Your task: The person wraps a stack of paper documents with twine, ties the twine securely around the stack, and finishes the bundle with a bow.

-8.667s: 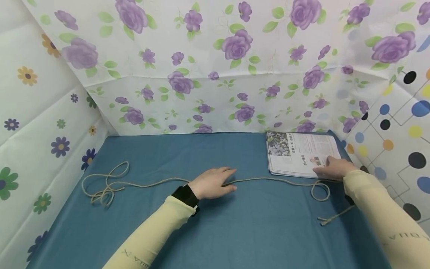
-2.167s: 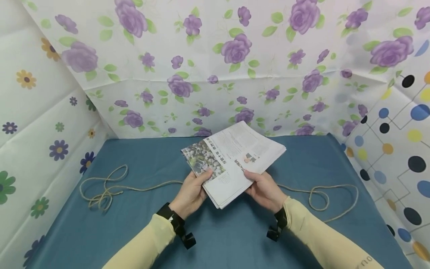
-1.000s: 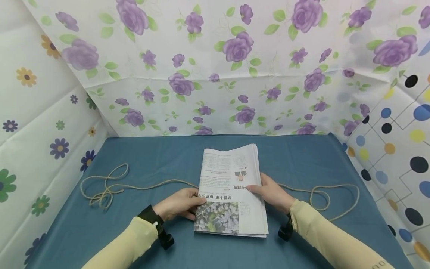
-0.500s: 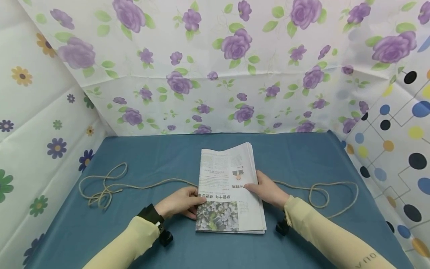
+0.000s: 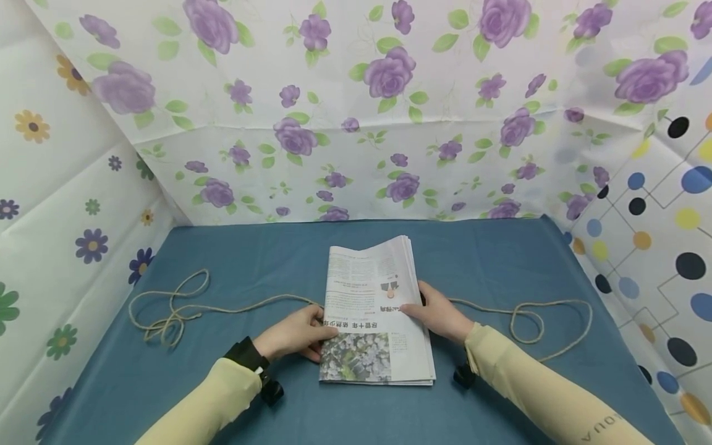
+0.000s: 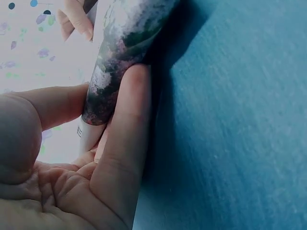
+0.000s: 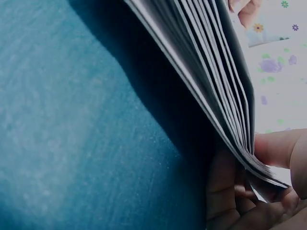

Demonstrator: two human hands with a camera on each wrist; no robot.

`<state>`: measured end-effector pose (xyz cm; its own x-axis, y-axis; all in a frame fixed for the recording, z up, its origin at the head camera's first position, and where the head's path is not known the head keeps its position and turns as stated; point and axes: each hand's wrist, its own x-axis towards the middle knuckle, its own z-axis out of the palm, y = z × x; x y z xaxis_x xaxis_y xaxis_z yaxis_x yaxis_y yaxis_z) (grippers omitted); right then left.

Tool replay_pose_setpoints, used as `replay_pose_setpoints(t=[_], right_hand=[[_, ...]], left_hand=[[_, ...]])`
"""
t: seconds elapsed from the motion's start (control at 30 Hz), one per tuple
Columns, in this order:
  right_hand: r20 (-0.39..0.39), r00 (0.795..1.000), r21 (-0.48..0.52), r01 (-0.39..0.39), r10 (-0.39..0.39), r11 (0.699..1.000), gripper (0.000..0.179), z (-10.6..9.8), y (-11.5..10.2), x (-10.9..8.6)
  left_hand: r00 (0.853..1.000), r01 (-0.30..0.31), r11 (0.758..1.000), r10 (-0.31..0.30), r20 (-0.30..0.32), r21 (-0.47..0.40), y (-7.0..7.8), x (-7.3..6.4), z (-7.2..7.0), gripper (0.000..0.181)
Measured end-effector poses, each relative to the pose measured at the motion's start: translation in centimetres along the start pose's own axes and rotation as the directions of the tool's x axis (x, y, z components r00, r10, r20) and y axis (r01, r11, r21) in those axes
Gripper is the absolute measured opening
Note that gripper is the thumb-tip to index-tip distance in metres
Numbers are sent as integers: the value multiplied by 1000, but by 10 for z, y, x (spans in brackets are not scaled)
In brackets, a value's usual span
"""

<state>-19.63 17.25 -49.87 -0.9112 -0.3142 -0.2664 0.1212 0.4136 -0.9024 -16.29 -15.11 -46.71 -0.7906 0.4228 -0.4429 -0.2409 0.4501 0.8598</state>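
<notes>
A folded stack of newspaper (image 5: 361, 296) lies lengthwise at the middle of the blue cloth, its flower photo toward me. My left hand (image 5: 295, 334) grips its left folded edge, thumb on top and fingers beneath; the left wrist view shows the rounded fold (image 6: 108, 81) between thumb and fingers. On the other side my right hand (image 5: 441, 314) pinches the right edge, thumb over the print. Layered loose page edges (image 7: 211, 72) fan out in the right wrist view. A thin rope (image 5: 245, 308) runs left to right and passes behind the newspaper, where its middle is hidden.
The rope's left end lies in a loose tangle (image 5: 169, 321); its right part makes a small loop (image 5: 527, 326) beside my right forearm. Blue cloth (image 5: 250, 253) covers the table. Flower-patterned sheeting (image 5: 334, 167) rises at the back, with patterned sheets at both sides.
The newspaper came from the back right to the middle, was held up in both hands, then turned and lowered over the rope. Over the last second the hands barely move.
</notes>
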Motion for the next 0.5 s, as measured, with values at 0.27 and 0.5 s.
replay_pose_setpoints(t=[0.27, 0.5], right_hand=[[6, 1000, -82, 21, -21, 996, 67, 2, -1, 2], [-24, 999, -158, 33, -38, 987, 66, 5, -7, 5]], left_hand=[[1000, -10, 999, 11, -11, 38, -2, 1, -4, 30], [995, -9, 993, 20, -94, 119, 1, 3, -4, 50]])
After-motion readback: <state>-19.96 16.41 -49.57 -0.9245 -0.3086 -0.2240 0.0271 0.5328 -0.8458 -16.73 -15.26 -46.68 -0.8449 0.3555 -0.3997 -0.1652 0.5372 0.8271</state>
